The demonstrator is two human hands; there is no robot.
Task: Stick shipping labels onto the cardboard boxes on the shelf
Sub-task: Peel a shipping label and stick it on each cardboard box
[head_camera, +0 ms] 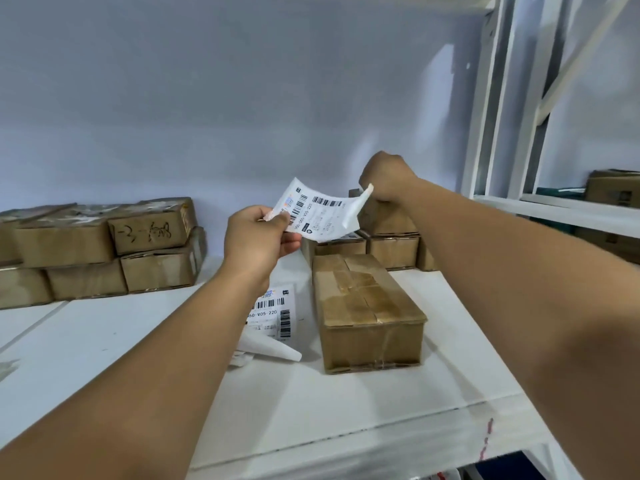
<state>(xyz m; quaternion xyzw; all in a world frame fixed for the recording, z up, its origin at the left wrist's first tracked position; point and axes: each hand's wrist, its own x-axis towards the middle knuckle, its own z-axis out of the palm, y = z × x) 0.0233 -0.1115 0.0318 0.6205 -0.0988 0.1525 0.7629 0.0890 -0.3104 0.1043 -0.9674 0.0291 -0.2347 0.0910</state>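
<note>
My left hand [258,237] pinches the near end of a white shipping label [313,213] with barcodes, held in the air above the shelf. My right hand [386,178] grips the far corner of the same label, where a white strip curls away from it. Below them a long taped cardboard box [367,313] lies on the white shelf [346,403], with no label on its top. Another shipping label [272,315] lies flat on the shelf left of that box, partly under my left forearm. Peeled white backing paper [273,349] lies beside it.
A two-layer stack of cardboard boxes [104,251] stands at the back left against the wall. More small boxes [391,240] are stacked behind the long box. White shelf uprights [491,98] rise at right, with another shelf holding boxes [613,192] beyond.
</note>
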